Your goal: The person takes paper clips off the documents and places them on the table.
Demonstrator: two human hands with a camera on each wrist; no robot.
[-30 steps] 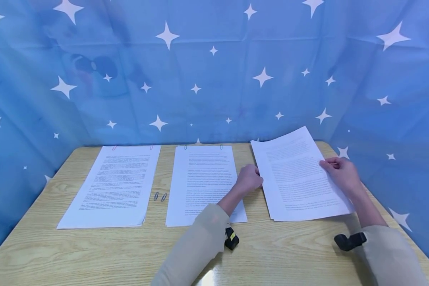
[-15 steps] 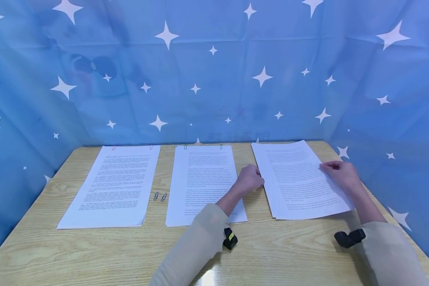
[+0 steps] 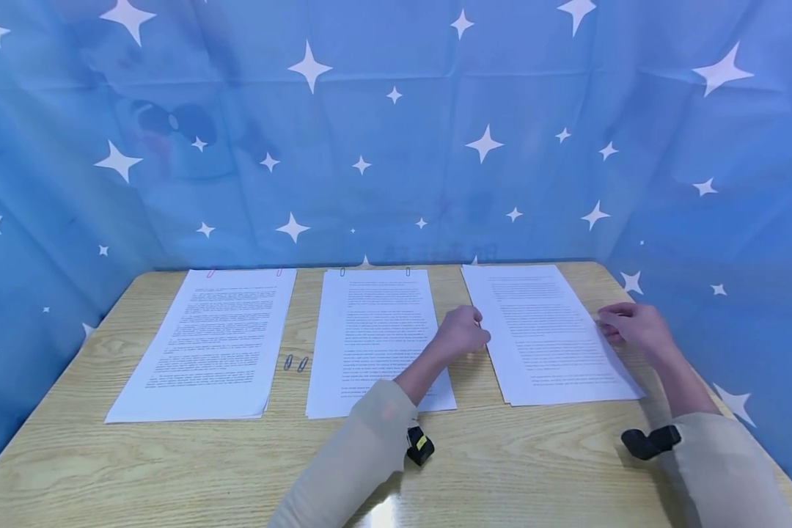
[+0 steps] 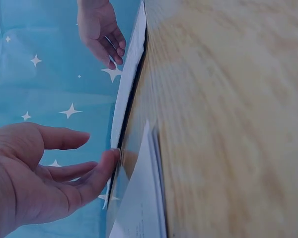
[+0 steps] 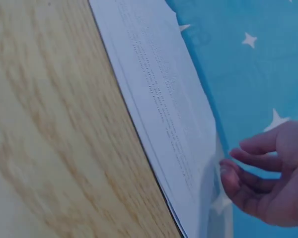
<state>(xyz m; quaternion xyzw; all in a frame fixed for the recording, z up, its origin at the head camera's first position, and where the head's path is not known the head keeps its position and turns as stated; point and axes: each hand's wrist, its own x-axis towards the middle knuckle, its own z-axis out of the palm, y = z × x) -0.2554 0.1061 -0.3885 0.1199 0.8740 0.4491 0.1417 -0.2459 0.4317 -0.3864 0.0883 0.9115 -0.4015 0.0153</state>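
Note:
A stack of printed paper (image 3: 534, 337) lies flat on the right part of the table. At its left edge is my left hand (image 3: 460, 331); the left wrist view shows its thumb apart from the fingers (image 4: 82, 186), with nothing pinched between them. Beside the right edge hovers my right hand (image 3: 636, 330). Its fingers (image 5: 248, 191) are loosely bent and hold no paper in the right wrist view. A second stack of printed sheets (image 3: 383, 337) lies in the middle, partly under my left forearm, with green paper clips (image 3: 408, 271) on its top edge.
A third paper stack (image 3: 218, 345) on the left carries pink paper clips (image 3: 211, 273) along its top. Two dark paper clips (image 3: 295, 364) lie loose between the left and middle stacks. Behind the wooden table (image 3: 171, 469) hangs a blue curtain (image 3: 396, 147) with white stars.
The right stack's raised far end has come down flat onto the table. My right hand has let go of its right edge and moved slightly right; the left hand's fingers have parted.

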